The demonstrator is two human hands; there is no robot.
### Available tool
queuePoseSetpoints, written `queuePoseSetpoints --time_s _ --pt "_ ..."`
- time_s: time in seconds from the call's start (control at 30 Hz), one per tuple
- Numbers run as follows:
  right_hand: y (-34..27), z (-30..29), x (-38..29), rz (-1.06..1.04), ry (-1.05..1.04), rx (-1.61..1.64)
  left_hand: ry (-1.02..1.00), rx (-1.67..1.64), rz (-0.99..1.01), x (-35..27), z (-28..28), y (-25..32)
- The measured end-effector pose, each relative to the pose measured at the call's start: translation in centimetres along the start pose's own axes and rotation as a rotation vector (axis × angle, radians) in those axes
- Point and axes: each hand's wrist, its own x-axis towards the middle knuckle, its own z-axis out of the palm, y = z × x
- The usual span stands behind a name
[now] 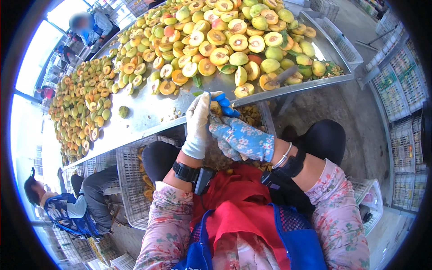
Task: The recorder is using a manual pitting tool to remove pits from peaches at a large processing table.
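My left hand (199,118), in a white glove with blue-coated fingertips, is closed around a yellow-green stone fruit (216,108) just off the near edge of the metal table. My right hand (241,136), in a blue flowered glove, is closed on a small metal tool (214,118) held against that fruit; its kind is mostly hidden by the fingers. Beyond my hands, halved orange-fleshed fruits (219,56) are heaped on the table. A knife-like tool with a worn handle (285,75) lies among them at the near right. One greenish fruit (124,111) lies apart on the left.
The metal table's raised rim (297,86) runs before me. Below my hands is a crate (266,118) of fruit pieces; a white plastic crate (130,189) stands by my left knee. A seated person (67,209) is at the lower left. Stacked crates (400,87) stand at the right.
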Motion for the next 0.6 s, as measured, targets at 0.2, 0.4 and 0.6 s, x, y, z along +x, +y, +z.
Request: queuePoseSetpoints --time_s 0.2,0.4,0.6 --pt "0.3 -1.1 0.0 0.075 -0.215 0.384 -0.091 -0.048 -0.050 0.0 -0.6 0.1" --pt "0.2 -0.7 -0.6 0.107 -0.310 0.537 -0.222 -0.051 0.016 -0.2 -0.1 0.8" --pt "0.3 -0.3 -0.8 0.114 -0.335 0.522 -0.334 -0.133 -0.021 -0.2 -0.7 1.0"
